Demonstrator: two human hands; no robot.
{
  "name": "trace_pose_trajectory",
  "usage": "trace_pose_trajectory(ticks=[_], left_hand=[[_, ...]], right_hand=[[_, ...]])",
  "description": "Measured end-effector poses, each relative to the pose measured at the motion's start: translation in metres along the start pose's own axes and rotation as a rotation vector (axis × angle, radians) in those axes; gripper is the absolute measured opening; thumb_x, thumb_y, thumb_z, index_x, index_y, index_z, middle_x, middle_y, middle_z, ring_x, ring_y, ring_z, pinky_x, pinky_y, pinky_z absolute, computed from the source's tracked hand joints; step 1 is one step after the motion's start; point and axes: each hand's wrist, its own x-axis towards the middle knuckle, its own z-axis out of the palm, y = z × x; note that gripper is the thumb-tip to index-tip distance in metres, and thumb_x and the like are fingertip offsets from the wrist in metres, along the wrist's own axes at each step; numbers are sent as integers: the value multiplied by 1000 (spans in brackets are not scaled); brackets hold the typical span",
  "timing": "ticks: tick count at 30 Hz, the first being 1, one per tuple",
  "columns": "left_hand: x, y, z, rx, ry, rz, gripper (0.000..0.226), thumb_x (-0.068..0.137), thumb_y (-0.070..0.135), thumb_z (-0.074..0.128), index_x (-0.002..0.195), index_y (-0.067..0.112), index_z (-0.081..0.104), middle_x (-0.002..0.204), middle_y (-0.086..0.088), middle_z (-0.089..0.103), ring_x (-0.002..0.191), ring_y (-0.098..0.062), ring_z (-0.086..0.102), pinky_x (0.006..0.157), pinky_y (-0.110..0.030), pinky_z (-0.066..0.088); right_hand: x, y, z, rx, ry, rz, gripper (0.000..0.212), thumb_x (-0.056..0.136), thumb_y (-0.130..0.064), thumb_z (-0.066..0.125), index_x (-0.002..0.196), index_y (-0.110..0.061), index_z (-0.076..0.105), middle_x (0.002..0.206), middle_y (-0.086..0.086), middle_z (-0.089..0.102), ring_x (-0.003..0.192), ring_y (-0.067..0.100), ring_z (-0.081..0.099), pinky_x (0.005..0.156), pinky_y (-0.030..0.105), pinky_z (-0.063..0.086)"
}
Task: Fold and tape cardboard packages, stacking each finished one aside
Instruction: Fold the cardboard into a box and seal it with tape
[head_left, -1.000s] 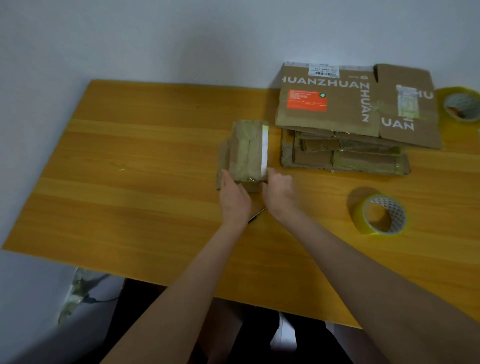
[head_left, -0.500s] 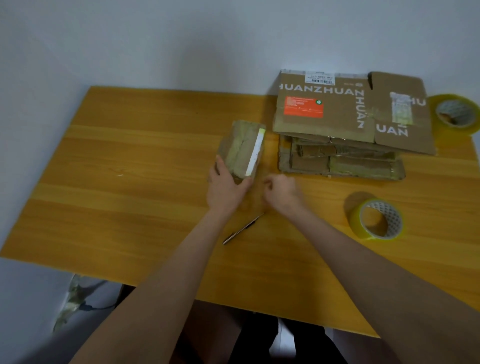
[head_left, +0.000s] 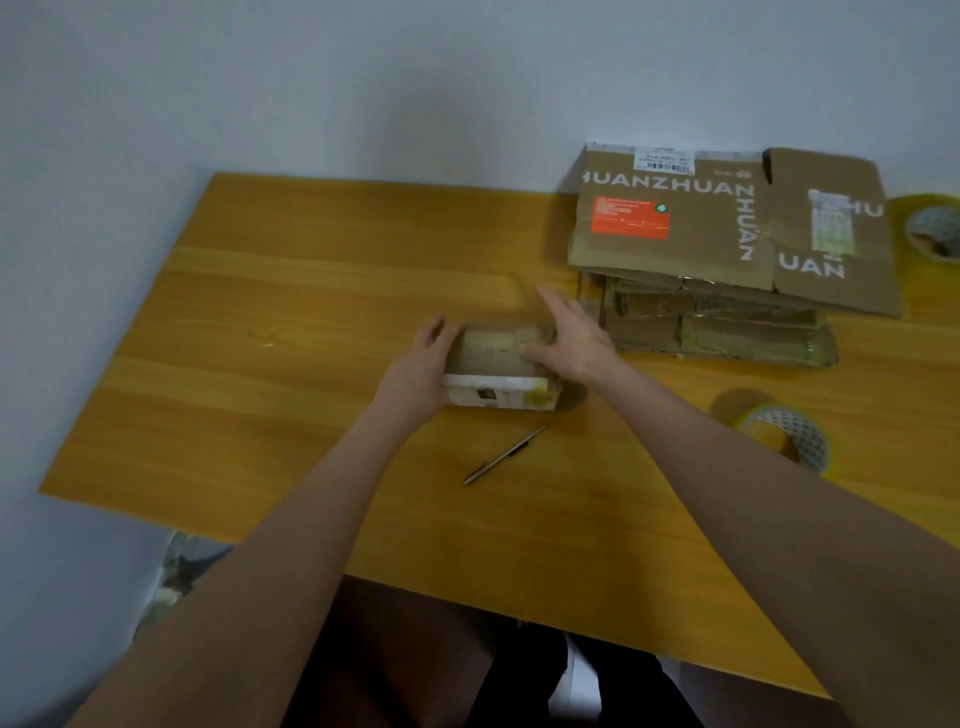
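Observation:
A small folded cardboard package (head_left: 496, 358), taped and with a white label along its near side, lies flat on the wooden table (head_left: 291, 332) near the middle. My left hand (head_left: 421, 369) holds its left end, fingers curved round the edge. On its right end rests my right hand (head_left: 569, 340), fingers stretched out and the thumb lying across the top. A stack of flattened cardboard (head_left: 727, 260), printed HUANZHUAN with a red label, lies at the back right, just beyond my right hand.
A thin metal pen or blade (head_left: 504, 455) lies just in front of the package. One roll of clear tape (head_left: 787, 439) stands at the right, a second tape roll (head_left: 930, 228) sits at the far right edge. The wall runs behind the table.
The package was turned from standing lengthwise to lying crosswise and drawn nearer. My right hand went from a curled fist beside it to lying spread on its right end.

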Motion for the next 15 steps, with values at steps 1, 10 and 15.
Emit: trace_pose_trajectory(ticks=[1,10,15], left_hand=[[-4,3,4,-85,92,-82,78,86,-2,56,150,21,18,160,-3,5,124,-31,47,82,-35,47],[-14,74,25,-1394,181,-606,39,91,15,58,128,12,48,121,-7,59,107,-25,59,94,-48,51],[-23,109,9,-1158,404,-362,48,86,27,53,133,21,44,116,4,57,106,-20,58,92,-46,51]], right_hand=[[0,0,2,-36,-25,0,78,89,-44,63,152,-34,18,157,3,25,139,28,32,107,43,36],[-13,3,7,164,149,2,43,89,-36,65,128,-20,55,127,1,60,116,23,55,92,35,45],[-52,8,-31,264,343,-65,35,82,-40,69,112,-25,59,100,-11,62,89,13,57,80,32,46]])
